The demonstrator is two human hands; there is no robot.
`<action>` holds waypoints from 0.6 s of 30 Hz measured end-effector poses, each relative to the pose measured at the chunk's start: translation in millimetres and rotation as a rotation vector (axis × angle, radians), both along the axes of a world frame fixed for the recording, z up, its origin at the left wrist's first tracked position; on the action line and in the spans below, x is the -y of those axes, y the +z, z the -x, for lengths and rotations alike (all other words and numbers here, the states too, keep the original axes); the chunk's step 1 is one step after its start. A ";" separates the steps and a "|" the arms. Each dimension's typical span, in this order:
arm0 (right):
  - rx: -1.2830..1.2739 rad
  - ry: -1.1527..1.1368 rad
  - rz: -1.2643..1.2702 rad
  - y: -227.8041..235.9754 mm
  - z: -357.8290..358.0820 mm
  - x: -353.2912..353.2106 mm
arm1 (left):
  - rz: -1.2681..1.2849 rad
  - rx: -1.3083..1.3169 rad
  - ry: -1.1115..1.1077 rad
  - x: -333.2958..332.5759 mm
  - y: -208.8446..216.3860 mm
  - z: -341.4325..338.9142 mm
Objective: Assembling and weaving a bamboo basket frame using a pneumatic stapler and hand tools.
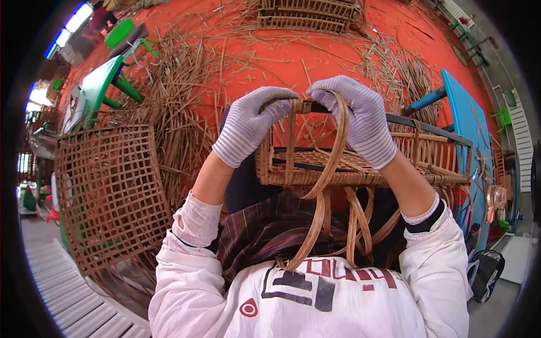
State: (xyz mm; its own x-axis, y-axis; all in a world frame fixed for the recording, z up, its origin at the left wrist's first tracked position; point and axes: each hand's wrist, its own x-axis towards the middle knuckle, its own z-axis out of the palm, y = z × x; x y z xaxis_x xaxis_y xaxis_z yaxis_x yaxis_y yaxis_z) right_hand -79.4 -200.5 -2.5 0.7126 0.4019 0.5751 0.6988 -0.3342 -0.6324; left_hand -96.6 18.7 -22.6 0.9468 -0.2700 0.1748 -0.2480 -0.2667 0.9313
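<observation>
A partly woven wicker basket (329, 177) on a dark metal frame rests across my lap. My left hand (251, 125), in a pale knitted glove, pinches the basket's top rim at its left corner, where the strip is wound around the bar. Close beside it, my right hand (359, 121), gloved likewise, has its fingers curled at the same bar. A flat brown rattan strip (337, 143) runs from those right fingers in a loop and hangs down toward my lap. The right fingertips are partly hidden. Several loose strip ends (355, 219) dangle below the basket.
On the left leans a woven lattice panel (112, 191), with a heap of loose strips (180, 107) behind it. A green table (96, 90) stands at far left, a blue table (466, 118) at right. More baskets (307, 16) sit ahead on the littered red floor.
</observation>
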 end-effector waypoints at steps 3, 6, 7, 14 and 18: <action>-0.053 0.035 -0.111 -6.9 2.6 -1.3 | 0.064 -0.012 -0.021 1.0 -4.4 0.2; -0.143 0.056 -0.227 -10.5 3.4 -0.3 | 0.102 0.007 -0.048 2.9 -4.3 0.0; -0.147 0.054 -0.225 -11.5 2.6 0.8 | 0.104 0.002 -0.048 3.0 -5.4 -0.8; -0.200 0.062 -0.217 -12.3 -6.1 -0.9 | 0.175 -0.021 -0.027 5.1 -7.5 -4.3; -0.168 0.038 -0.210 -14.2 -6.0 -1.8 | 0.189 -0.138 -0.031 6.3 -2.7 -7.5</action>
State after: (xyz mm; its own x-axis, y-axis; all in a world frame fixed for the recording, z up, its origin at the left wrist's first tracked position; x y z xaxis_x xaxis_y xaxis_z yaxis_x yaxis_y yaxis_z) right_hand -73.4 -198.7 -16.7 0.7916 0.3145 0.5239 0.5880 -0.1588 -0.7931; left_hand -89.1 12.4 -25.3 0.9570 -0.2743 0.0942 -0.1199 -0.0785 0.9897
